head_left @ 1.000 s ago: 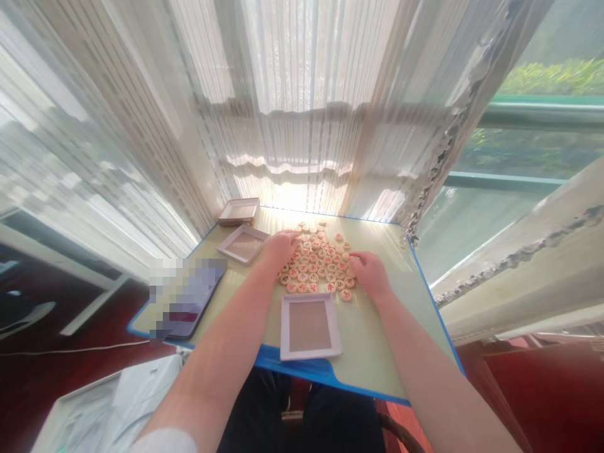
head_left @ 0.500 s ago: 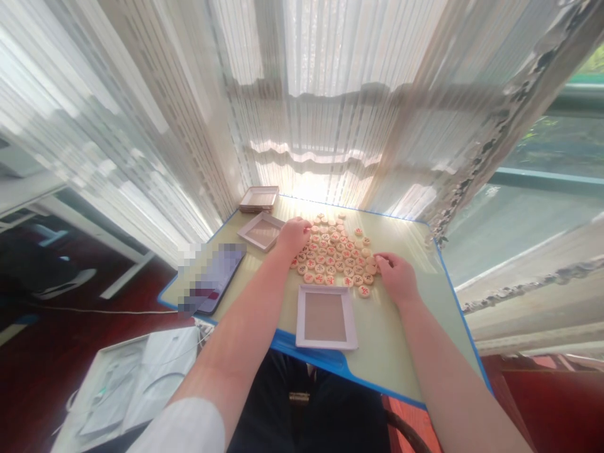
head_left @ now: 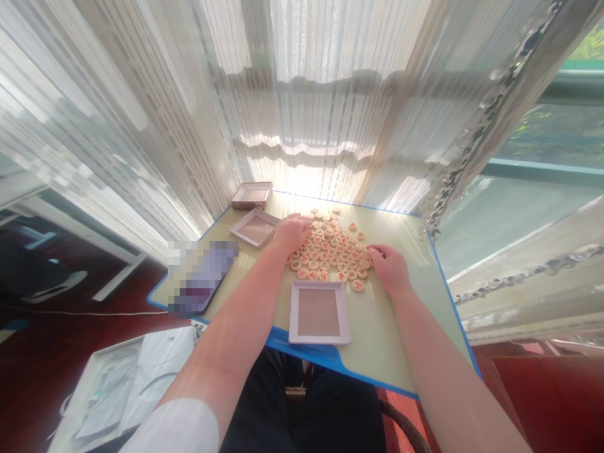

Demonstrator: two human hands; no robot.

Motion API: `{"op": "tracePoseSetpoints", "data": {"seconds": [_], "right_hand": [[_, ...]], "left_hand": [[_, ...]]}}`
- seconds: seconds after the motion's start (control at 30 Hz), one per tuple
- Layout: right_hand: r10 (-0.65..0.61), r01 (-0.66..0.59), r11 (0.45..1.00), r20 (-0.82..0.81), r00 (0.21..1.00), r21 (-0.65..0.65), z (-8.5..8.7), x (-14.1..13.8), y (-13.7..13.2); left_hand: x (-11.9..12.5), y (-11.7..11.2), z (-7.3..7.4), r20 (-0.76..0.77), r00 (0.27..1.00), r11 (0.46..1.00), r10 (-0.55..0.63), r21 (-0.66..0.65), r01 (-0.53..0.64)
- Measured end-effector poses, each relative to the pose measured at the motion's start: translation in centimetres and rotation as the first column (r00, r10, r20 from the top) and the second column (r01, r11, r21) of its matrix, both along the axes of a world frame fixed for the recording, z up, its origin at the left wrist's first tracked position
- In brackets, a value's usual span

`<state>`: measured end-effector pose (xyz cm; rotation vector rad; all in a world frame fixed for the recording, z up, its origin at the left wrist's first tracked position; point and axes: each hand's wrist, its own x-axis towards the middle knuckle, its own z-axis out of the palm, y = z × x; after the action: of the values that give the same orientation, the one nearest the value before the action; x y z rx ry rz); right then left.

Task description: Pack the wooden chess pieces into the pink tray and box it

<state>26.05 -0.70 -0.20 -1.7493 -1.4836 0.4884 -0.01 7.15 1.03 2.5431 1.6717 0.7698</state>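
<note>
- Both hands have moved only a little: the left hand [head_left: 291, 231] stretches its fingers out a bit more than half a second ago, and the right hand [head_left: 391, 267] is a bit farther out to the right than one second ago. The whole view has turned a little too.
- Lots of round pieces [head_left: 325, 247] lie in a big patch between the two hands. They have red or black signs on top, and some look plain.
- One loose piece [head_left: 357, 286] lies just apart from the patch, on the near side, left of the right hand.
- Left hand: low at the left edge of the pieces, fingers a bit bent and reaching over them. I cannot tell if it holds one.
- Right hand: thumb and finger close together, right by the pieces on its side. I cannot tell if it holds one.
- A shallow tray [head_left: 318, 313] lies flat between the two arms, nearer the body than the hands.
- Another tray [head_left: 255, 227] is just left of the left hand, and a stack of trays [head_left: 251, 196] is past it.
- A phone [head_left: 217, 270], partly blurred, lies farther left of the left hand.
- All this is on a pale bench [head_left: 425, 302] with a blue edge.
- Thin curtains [head_left: 306, 107] hang beyond the hands.
</note>
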Motion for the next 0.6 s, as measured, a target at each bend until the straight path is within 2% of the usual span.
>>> {"op": "tracePoseSetpoints", "data": {"seconds": [0.1,0.2,0.37,0.5,0.6], "right_hand": [[0.004,-0.004,1.000,0.000,1.000,0.004,-0.1,0.0,0.2],[0.013,-0.013,1.000,0.025,1.000,0.010,-0.3,0.1,0.4],[-0.007,0.003,1.000,0.143,0.990,0.030,-0.5,0.0,0.8],[-0.048,0.045,0.999,0.303,0.952,0.017,-0.4,-0.3,1.0],[-0.044,0.054,0.998,0.350,0.936,-0.020,-0.2,-0.6,0.9]], "left_hand": [[0.4,0.0,0.2,-0.054,0.998,0.999,0.011,-0.046,-0.014],[0.8,0.1,0.2,-0.082,0.995,0.998,0.063,-0.022,-0.065],[0.9,0.6,0.1,-0.116,0.981,0.987,0.155,-0.019,-0.158],[0.7,1.0,0.1,-0.100,0.983,0.985,0.152,-0.071,-0.160],[0.9,1.1,0.3,-0.034,0.987,0.985,0.156,-0.069,-0.158]]}}
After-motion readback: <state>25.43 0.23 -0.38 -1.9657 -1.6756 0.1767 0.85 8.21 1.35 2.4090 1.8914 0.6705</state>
